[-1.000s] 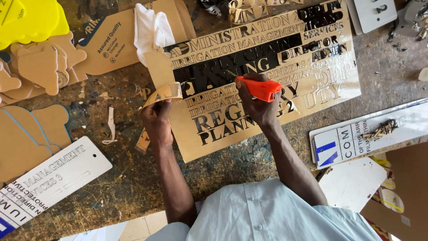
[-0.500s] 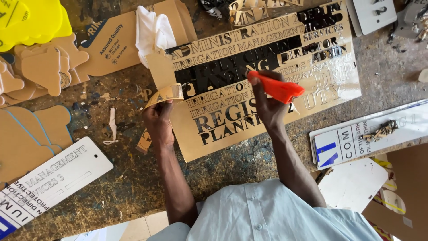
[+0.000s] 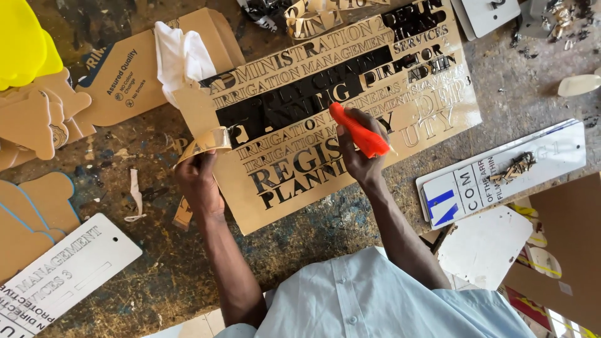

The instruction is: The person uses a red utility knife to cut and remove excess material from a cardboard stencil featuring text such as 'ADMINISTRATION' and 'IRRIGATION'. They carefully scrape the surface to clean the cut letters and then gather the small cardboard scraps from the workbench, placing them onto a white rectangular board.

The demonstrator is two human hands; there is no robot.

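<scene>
**Two hands at a gold lettering sheet on a paint-stained bench**

At the far left we see yellow cutouts [image 3: 22,37] cut off by the frame edge, brown cardboard shapes [image 3: 31,119] below them, and a white sign plate [image 3: 62,272] lying slantwise at the lower left, its end out of view.

Next comes our left hand [image 3: 200,184]. Its fingers are closed around a curling gold strip [image 3: 203,141], which rises from the hand and arcs over the left edge of the gold sheet. How the fingertips pinch it we cannot tell, since the strip covers them. A crumpled white cloth [image 3: 181,53] lies above, at the sheet's upper left corner.

The gold lettering sheet [image 3: 300,181] spreads between and beyond both hands on the workbench [image 3: 144,250]. Its long axis runs from lower left up to upper right, and a dark band crosses its middle where the gold has been lifted. The upper edge is tangled with peeled scraps [image 3: 313,12] that are hard to make out.

Our right hand [image 3: 360,156] rests on the sheet's centre, closed around an orange cutter [image 3: 357,130]. The cutter's long axis slants from upper left to lower right, with a pale tip showing at the lower right end; its middle is hidden by the fingers.

Further right, a white and blue sign [image 3: 488,181] lies just off the sheet, with a blank white plate [image 3: 482,241] beneath it.
</scene>
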